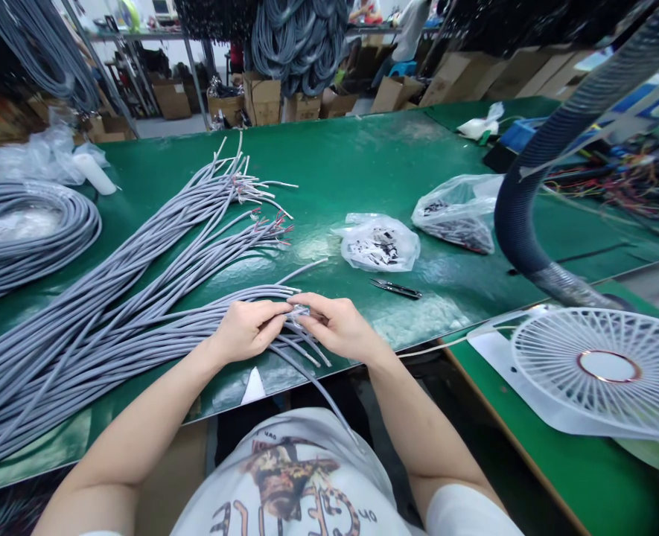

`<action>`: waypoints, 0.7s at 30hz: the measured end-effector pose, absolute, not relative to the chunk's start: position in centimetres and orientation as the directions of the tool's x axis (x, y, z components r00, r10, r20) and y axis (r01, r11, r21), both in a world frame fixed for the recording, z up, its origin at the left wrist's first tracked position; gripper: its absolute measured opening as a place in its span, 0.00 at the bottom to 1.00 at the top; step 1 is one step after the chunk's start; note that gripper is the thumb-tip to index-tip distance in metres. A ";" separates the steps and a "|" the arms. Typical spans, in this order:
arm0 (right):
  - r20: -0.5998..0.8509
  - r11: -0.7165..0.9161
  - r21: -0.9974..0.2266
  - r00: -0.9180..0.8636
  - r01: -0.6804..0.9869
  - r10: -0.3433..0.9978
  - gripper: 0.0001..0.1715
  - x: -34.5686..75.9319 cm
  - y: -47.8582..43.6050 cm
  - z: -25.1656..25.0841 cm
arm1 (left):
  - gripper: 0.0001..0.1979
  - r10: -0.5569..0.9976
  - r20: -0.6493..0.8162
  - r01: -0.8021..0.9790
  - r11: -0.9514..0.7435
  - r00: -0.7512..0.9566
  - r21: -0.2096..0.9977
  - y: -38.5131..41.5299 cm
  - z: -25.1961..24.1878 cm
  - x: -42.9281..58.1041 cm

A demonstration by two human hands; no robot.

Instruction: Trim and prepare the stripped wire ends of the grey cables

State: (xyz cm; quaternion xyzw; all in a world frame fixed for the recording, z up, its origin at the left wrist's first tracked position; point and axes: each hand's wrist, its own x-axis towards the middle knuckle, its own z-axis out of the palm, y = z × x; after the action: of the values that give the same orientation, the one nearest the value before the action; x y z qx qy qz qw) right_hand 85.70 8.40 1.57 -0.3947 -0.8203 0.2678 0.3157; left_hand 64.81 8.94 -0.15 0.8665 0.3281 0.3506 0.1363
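Dozens of grey sheathed cables [111,298] fan across a long green-topped workbench [334,149], with a large coil of the same cable [27,231] at its left and more coils [298,45] hanging above cardboard boxes [262,100] beyond it. To the right, a ribbed flexible duct [535,201] arches over the bench, and a white desk fan [602,365] sits on a lower green table [558,439]. On the main bench lie a clear plastic bag of small dark parts [378,242], a second, fuller bag [457,216], and black-handled snips [395,289], which rest just beyond the hands.

The left hand [248,330] and right hand [337,326] meet near the bench's front edge, both sets of fingers closed and curled inward. The left fingers [267,313] appear to grip the end of one cable [287,313], while the right fingers [312,303] pinch a small clear piece [301,310] against it; the exact hold is partly hidden. The work sits between the fingertips, at the cable's end. For work this fine, a short, firm pinch close to the end seems best, with the loose length lying flat on the bench so its weight does not drag on the hold.
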 end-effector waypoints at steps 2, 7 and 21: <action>0.327 0.569 -0.648 -0.491 0.505 0.808 0.12 85.6 8.5 1.6 | 0.13 0.659 0.508 0.479 -0.752 0.554 0.453 8.9 -0.2 64.8; 0.428 0.652 -0.523 -0.493 0.548 0.758 0.08 85.4 8.7 1.3 | 0.12 0.674 0.487 0.492 -0.739 0.555 0.461 9.0 -0.1 64.7; 0.565 0.708 -0.491 -0.433 0.508 0.702 0.11 83.7 11.0 0.1 | 0.13 0.876 0.269 0.408 -0.433 0.400 0.804 11.8 4.7 65.0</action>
State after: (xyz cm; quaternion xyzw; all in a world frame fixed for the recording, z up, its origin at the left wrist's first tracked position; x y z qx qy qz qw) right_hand 83.71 11.01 0.11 -0.3615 -0.8372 0.1241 0.3912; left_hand 65.02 11.84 4.65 0.7688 0.4175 0.3543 0.3305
